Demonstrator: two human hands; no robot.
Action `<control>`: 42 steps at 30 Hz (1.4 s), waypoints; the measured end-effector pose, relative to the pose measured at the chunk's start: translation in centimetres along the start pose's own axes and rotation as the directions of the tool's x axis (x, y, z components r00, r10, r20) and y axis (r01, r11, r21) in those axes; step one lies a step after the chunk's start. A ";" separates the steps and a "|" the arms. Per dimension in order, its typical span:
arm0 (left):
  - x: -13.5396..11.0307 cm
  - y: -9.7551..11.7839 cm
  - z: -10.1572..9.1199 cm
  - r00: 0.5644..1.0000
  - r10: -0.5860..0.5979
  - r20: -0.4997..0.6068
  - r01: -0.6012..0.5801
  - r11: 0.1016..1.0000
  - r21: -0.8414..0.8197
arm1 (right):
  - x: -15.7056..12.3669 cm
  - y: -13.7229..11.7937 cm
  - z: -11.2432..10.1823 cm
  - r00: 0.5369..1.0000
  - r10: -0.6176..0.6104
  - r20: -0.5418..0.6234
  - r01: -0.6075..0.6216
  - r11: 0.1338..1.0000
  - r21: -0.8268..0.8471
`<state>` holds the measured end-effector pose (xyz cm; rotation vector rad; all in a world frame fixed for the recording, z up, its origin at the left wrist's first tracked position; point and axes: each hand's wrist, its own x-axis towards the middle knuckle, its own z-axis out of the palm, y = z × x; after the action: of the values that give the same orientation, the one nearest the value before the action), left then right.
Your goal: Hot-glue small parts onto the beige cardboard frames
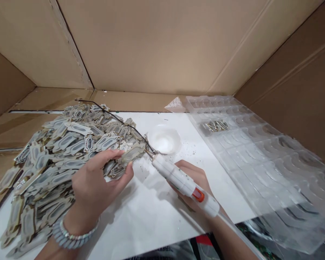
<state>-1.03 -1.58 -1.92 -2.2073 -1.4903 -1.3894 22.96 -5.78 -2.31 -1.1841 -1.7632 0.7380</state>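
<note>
My left hand (100,180) pinches a flat, greyish, elongated piece with a shaped edge (132,154) between thumb and fingers. In my right hand (196,177) is a white pen-shaped electric tool with a red switch (176,175); its thin metal tip is close to the piece's right end, and I cannot tell whether they touch. A large heap of similar flat pieces (62,144) covers the left of the white work surface (151,216). Among them are small ornate frame-shaped pieces (89,143). A thin dark wire (113,116) runs over the heap toward the tool's tip.
A small white bowl (164,139) stands behind the tool. To the right lies a clear plastic compartment tray (249,144), with small metal parts (216,126) in one compartment. A small clear plastic bag (175,104) sits at the back. Cardboard walls (162,47) enclose the workspace.
</note>
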 end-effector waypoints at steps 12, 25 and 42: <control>0.1 0.5 -0.2 0.986 0.161 -0.052 -0.153 0.979 0.134 | 0.2 0.3 0.1 0.999 -0.021 0.048 0.024 0.997 -0.068; -0.1 0.8 -0.2 0.998 0.059 -0.035 -0.055 0.994 0.091 | 0.2 0.6 0.3 0.998 -0.009 0.067 0.015 0.997 -0.081; 0.1 1.7 -0.4 0.999 -0.023 0.029 0.020 0.995 0.100 | 0.4 0.5 0.2 0.997 -0.018 0.073 0.028 0.991 -0.131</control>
<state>0.04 -2.54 -0.98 -2.1682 -1.5617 -1.2640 22.90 -5.24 -2.74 -1.2363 -1.9068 0.6658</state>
